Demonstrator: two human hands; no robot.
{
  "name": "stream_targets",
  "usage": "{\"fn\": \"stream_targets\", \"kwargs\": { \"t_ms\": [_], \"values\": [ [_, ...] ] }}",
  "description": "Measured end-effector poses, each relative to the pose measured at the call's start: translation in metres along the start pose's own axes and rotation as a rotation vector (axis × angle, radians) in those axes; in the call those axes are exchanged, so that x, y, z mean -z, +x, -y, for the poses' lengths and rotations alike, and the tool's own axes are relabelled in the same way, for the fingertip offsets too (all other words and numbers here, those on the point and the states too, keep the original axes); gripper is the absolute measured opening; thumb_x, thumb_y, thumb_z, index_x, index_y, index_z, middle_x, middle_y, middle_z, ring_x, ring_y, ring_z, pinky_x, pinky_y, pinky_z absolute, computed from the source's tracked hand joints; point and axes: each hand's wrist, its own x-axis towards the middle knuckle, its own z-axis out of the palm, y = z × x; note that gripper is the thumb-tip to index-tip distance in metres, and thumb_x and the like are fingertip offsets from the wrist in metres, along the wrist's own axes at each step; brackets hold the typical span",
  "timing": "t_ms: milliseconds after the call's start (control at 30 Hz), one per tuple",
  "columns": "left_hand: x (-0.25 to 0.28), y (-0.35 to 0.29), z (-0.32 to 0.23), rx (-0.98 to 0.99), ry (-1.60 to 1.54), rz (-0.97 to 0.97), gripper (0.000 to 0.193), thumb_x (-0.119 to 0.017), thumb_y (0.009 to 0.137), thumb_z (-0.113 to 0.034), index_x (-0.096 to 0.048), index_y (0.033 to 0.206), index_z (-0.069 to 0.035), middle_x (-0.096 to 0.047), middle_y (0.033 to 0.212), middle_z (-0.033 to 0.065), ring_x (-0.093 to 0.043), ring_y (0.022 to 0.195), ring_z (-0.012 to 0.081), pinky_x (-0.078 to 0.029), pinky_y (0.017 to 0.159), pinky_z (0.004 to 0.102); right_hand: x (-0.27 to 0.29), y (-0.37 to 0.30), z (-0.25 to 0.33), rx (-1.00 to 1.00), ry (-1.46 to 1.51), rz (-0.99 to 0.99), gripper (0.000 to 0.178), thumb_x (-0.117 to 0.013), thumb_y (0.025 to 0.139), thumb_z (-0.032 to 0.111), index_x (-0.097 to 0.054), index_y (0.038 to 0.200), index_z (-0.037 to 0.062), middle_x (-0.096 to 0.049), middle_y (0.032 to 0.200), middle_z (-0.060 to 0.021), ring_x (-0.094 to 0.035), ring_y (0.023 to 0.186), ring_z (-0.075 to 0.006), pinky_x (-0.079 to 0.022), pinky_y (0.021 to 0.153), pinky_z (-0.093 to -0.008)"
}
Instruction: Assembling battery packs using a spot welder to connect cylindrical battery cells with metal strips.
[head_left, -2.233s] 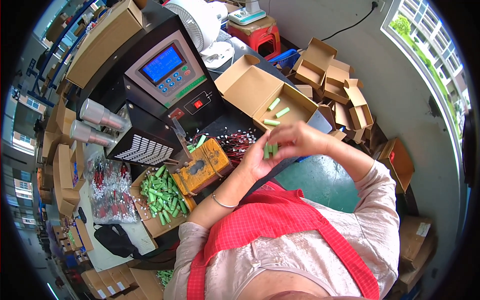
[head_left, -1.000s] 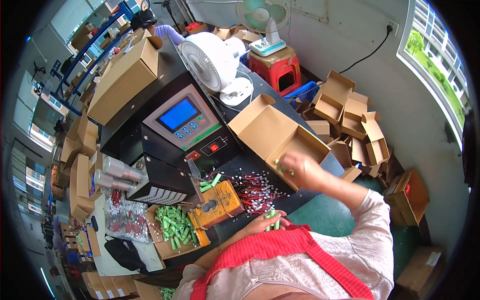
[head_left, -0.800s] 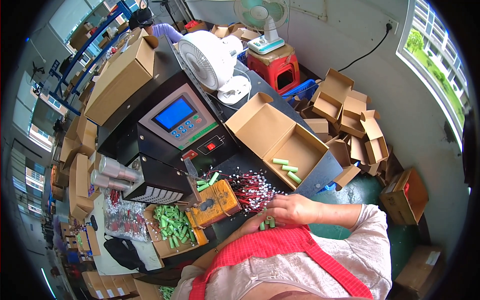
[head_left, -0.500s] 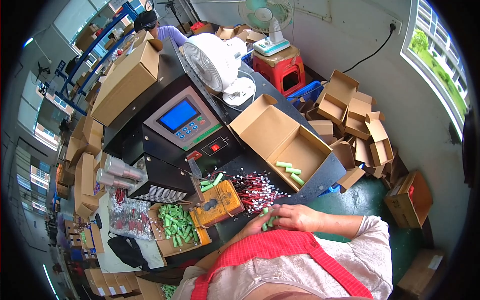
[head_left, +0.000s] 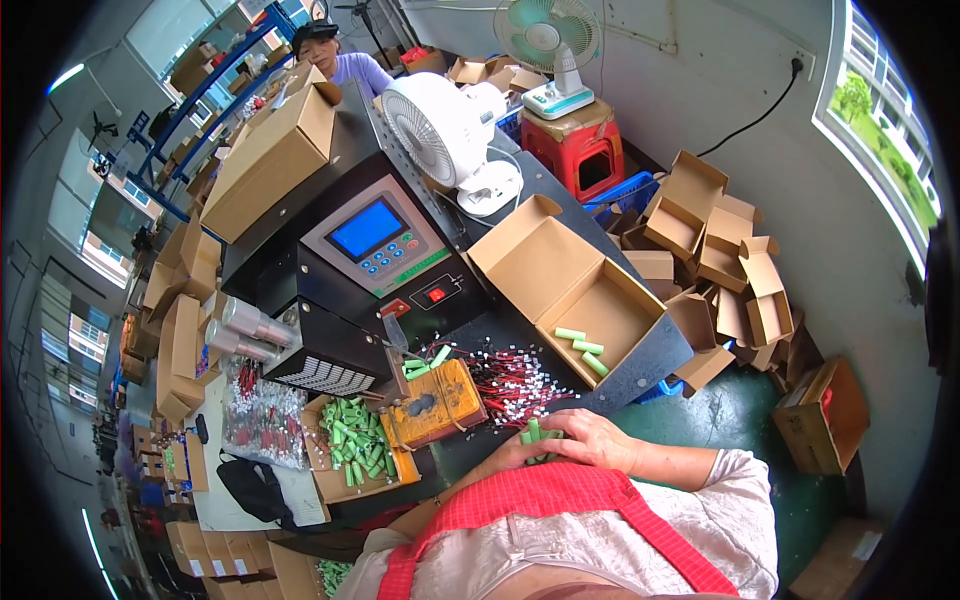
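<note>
Close in front of my red apron, my left hand [head_left: 507, 453] and my right hand [head_left: 598, 440] come together around a few green battery cells [head_left: 534, 434]. The fingers of both are closed on the cells and partly cover them. Just beyond lies a heap of red and black wires with white connectors [head_left: 515, 383]. An orange-yellow block [head_left: 433, 405] stands left of the heap, with more green cells [head_left: 428, 364] behind it. Right of the wires, an open cardboard box [head_left: 625, 300] holds 3 green cells [head_left: 581, 345].
A black machine with a blue screen [head_left: 366, 229] fills the middle, a white fan [head_left: 420, 125] behind it. Left are a carton of green cells [head_left: 352, 440] and a bag of wires [head_left: 262, 425]. Empty cartons [head_left: 715, 245] pile up right. A person [head_left: 350, 65] sits at the back.
The view has shifted slightly, so most things sit a little farther right. My fingers have shifted on the cells, which now stand side by side. The person at the back has lifted their head.
</note>
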Motion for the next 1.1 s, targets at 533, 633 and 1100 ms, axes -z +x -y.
{"fn": "stream_targets", "kwargs": {
  "t_ms": [533,633,1100],
  "values": [
    [-0.009,0.029,0.014,0.051,0.078,0.043,0.036,-0.060,0.084,-0.012,-0.047,0.117,-0.003,-0.057,0.105,0.0045,-0.056,0.092,0.0105,-0.045,0.081,0.0256,-0.026,-0.004,-0.008,0.050,-0.001,0.150,0.046,-0.045,0.083,0.016,-0.039,0.128,0.0105,-0.038,0.128,-0.0190,-0.039,0.119,-0.0347,-0.036,0.097,-0.0396],
    [-0.008,0.027,0.014,0.043,0.091,0.024,0.036,-0.060,0.084,-0.012,-0.047,0.116,-0.003,-0.057,0.105,0.0045,-0.056,0.092,0.0105,-0.045,0.081,0.0256,-0.025,-0.003,-0.011,0.038,0.026,0.152,0.046,-0.044,0.084,0.016,-0.038,0.129,0.0110,-0.039,0.126,-0.0191,-0.039,0.120,-0.0346,-0.037,0.098,-0.0395],
    [0.006,0.028,-0.044,-0.031,0.334,-0.014,0.034,-0.060,0.084,-0.011,-0.048,0.115,-0.003,-0.058,0.104,0.0048,-0.057,0.092,0.0107,-0.046,0.081,0.0257,0.009,0.016,-0.009,0.061,-0.027,-0.268,0.038,-0.068,0.070,0.018,-0.057,0.104,0.0087,-0.053,0.107,-0.0125,-0.051,0.102,-0.0298,-0.041,0.087,-0.0430]
  ]
}}
